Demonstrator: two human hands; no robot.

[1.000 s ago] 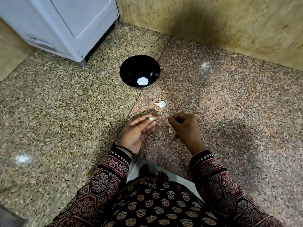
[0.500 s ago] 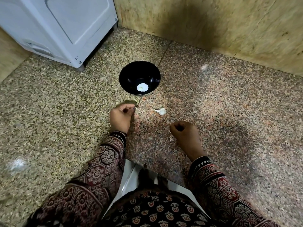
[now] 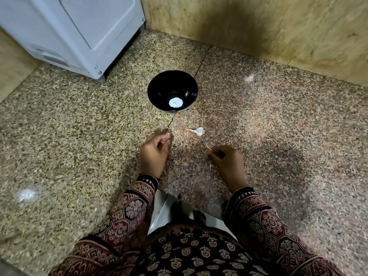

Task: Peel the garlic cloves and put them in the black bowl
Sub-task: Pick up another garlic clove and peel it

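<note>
Nearest, the left hand (image 3: 154, 154) and right hand (image 3: 227, 162) are low over the speckled floor (image 3: 79, 136). The left fingers (image 3: 164, 139) are curled in and blurred, and I cannot tell whether they hold anything. The right fingers (image 3: 216, 154) are curled too, with a pale scrap of skin (image 3: 210, 166) just beside them; I cannot tell if they grip it. A garlic clove (image 3: 199, 131) lies just beyond, between both sets of fingers. Farther past the left fingers stands the black bowl (image 3: 159, 90).

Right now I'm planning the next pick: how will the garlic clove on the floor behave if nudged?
The garlic clove looks small, so probably light. Rounded with a tapered tail, it would likely pivot or skid on the glossy floor. Its papery skin may slip.
</note>
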